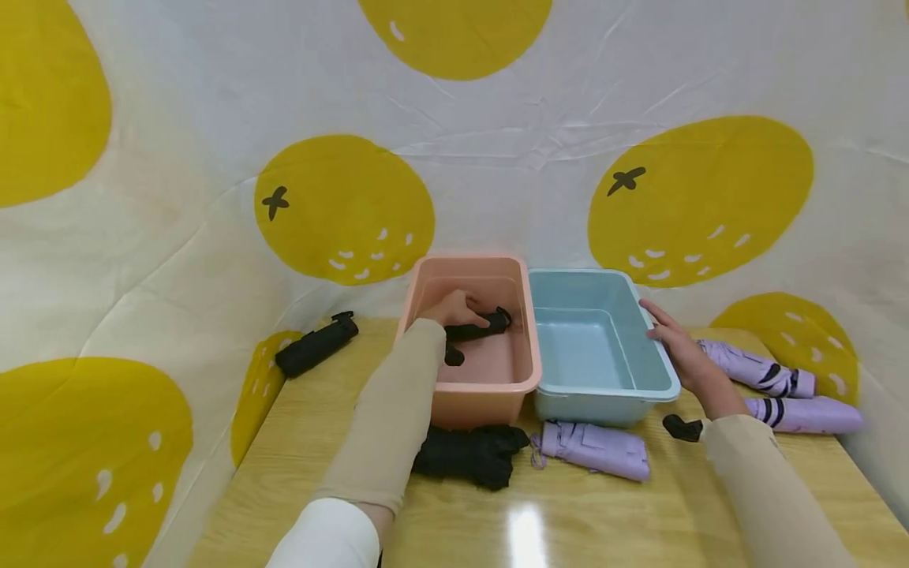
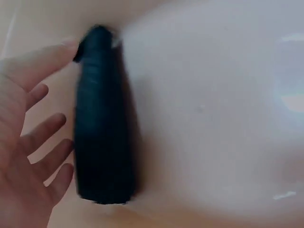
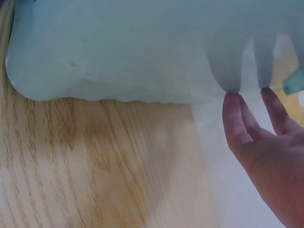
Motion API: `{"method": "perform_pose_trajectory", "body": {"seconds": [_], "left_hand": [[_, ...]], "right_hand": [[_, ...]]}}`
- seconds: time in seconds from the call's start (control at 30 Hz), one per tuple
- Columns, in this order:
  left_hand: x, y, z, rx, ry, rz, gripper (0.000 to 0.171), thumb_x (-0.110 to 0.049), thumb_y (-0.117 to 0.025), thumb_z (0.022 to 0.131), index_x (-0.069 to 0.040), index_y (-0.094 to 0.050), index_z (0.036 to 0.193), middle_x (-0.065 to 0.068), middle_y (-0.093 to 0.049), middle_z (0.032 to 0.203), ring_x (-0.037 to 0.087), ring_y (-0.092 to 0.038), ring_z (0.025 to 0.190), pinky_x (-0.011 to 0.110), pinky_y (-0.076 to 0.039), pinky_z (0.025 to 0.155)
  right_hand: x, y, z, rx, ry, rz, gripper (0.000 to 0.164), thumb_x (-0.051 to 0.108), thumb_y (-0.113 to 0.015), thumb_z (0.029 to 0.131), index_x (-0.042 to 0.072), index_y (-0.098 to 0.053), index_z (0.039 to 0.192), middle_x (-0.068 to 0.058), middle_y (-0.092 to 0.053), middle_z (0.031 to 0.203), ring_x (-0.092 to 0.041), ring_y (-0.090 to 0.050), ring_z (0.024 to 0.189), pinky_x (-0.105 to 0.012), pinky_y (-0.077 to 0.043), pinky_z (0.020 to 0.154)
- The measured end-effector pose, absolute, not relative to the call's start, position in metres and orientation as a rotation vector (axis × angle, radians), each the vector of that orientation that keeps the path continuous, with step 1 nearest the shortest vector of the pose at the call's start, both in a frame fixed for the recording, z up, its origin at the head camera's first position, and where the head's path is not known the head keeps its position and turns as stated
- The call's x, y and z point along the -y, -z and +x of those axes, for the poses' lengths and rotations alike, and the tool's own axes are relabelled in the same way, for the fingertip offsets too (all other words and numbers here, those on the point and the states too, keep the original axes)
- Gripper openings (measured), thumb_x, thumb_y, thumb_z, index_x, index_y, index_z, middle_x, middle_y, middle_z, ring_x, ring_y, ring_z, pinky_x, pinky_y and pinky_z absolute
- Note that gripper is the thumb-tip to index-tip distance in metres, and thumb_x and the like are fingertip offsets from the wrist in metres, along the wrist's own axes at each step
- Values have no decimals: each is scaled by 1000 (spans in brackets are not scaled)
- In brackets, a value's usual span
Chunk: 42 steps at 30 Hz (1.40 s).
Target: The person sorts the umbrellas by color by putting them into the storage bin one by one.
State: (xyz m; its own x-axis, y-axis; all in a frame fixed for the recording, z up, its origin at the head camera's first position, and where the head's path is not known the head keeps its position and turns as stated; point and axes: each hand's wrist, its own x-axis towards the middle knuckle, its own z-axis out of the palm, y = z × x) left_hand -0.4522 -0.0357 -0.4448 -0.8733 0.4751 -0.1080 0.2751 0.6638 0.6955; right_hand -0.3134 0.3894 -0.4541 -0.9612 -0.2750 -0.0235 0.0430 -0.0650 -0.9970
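Wooden table, folded umbrellas, two bins

Nearer than the left hand: one bunched black umbrella; right of that, one short lavender umbrella. Left hand: fingers spread loosely, one tip at the narrow end of a slim black umbrella, which lies inside the pink bin. Right hand: extended fingertips touching the side of the blue bin; two lavender umbrellas right of it. Outside, left of the left hand: another black umbrella. Beyond both hands: fruit-print cloth.
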Motion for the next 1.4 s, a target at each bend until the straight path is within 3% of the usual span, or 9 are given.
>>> {"method": "perform_pose_trajectory", "body": {"seconds": [0.17,0.23,0.3,0.4,0.53,0.6,0.8,1.17,1.4], "left_hand": [[36,443,-461,-2559,-1239,637,52,-24,-81,81,-8,-61,127,8,-60,123,19,-57,108,37,-47,93],[35,439,-464,-2511,-1335,616,37,-21,-79,83,-6,-65,113,6,-62,105,17,-57,91,35,-50,84],[36,431,-463,-2509,-1383,617,33,-23,-78,84,-9,-65,112,2,-61,101,13,-56,88,33,-50,81],[37,412,-457,-2503,-1411,592,36,-31,-76,86,-13,-66,115,-1,-60,106,13,-55,92,33,-49,82],[42,373,-445,-2465,-1425,656,56,-31,-72,89,-10,-53,138,10,-52,133,24,-50,118,41,-45,96],[46,355,-442,-2465,-1424,708,57,-27,-70,91,-5,-51,140,17,-49,136,29,-48,121,44,-44,97],[70,323,-437,-2526,-1360,850,50,-21,-70,91,-4,-54,136,20,-49,136,28,-50,120,41,-45,94],[149,308,-414,-2630,-1419,830,46,-24,-67,93,-7,-56,134,12,-53,134,31,-50,121,43,-43,97],[210,325,-389,-2659,-1430,672,46,-20,-65,95,-4,-54,136,18,-50,136,33,-48,122,49,-41,98]], "right_hand": [[-388,452,-312,-1973,2141,-215,66,12,-37,104,28,-4,158,-18,-5,157,-13,-52,113,-31,-52,84],[-388,453,-309,-1954,2145,-191,66,11,-35,104,29,-3,158,-17,-3,158,-12,-52,113,-31,-52,84],[-389,453,-307,-1955,2134,-180,66,10,-34,104,30,-1,158,-18,0,158,-11,-52,112,-31,-52,84],[-389,452,-307,-1964,2126,-185,66,10,-33,104,29,0,158,-19,2,158,-10,-52,112,-31,-51,83],[-387,450,-310,-1964,2141,-209,65,10,-32,105,28,0,158,-20,1,157,-10,-53,111,-30,-52,83],[-386,451,-311,-1953,2154,-219,65,9,-33,105,27,0,158,-21,0,157,-11,-53,111,-30,-52,83],[-386,455,-312,-1926,2160,-217,67,6,-33,104,25,1,158,-20,-3,155,-12,-54,110,-32,-52,82],[-388,453,-313,-1937,2167,-257,66,9,-35,104,26,-2,158,-18,-9,154,-12,-54,112,-32,-52,83],[-387,453,-312,-1884,2208,-259,65,7,-34,104,25,-2,158,-14,-15,150,-11,-57,108,-31,-53,82]]}}
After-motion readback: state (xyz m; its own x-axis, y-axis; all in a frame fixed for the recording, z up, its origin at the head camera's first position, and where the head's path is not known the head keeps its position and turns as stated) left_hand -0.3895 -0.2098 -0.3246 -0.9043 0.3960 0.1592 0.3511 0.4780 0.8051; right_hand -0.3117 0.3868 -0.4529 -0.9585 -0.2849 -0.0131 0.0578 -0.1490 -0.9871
